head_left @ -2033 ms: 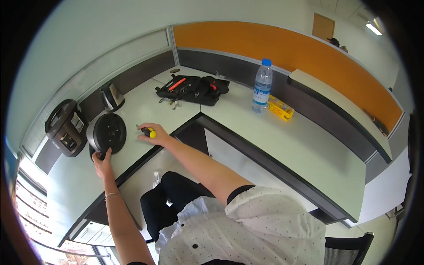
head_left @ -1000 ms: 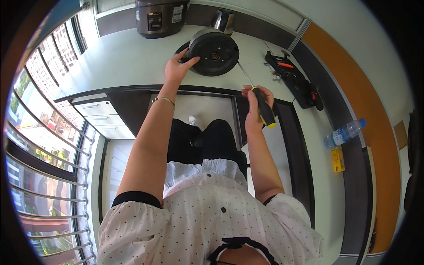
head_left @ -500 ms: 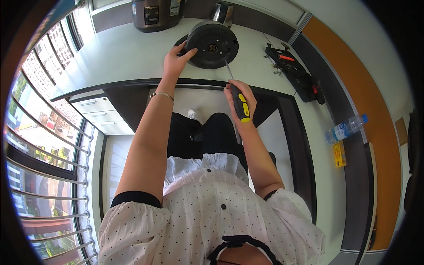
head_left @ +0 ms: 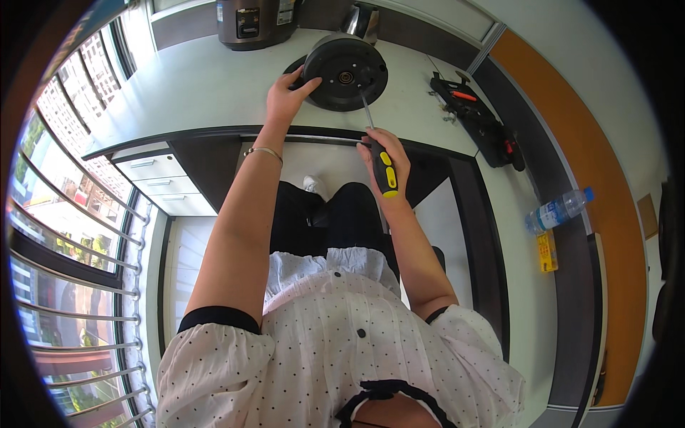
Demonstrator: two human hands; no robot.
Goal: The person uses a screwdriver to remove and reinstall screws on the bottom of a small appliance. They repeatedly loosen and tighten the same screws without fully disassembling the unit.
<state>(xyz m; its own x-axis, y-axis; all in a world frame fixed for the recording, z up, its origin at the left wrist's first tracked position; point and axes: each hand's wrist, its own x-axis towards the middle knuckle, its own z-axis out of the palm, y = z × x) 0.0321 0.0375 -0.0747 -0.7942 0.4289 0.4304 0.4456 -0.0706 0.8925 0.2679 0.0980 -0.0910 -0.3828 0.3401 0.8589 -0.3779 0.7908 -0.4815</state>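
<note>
One screwdriver (head_left: 386,167) gripped in right hand (head_left: 401,158), tip at bottom of tilted pot (head_left: 339,63), held by left hand (head_left: 284,103) on worktop (head_left: 178,93). Behind: kettle (head_left: 362,26), cooker (head_left: 270,28). Off right: tools (head_left: 479,125), bottle (head_left: 558,212), box (head_left: 546,252).

Bright daylight enters through the left window (head_left: 78,214); the rim curves, darkening.

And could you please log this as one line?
left hand: gripping black base at edge; right hand: holding screwdriver, tip at base; tool case: right of base

right fingers (head_left: 387,135) hold a screwdriver (head_left: 384,167) at a black base (head_left: 345,75).
</note>
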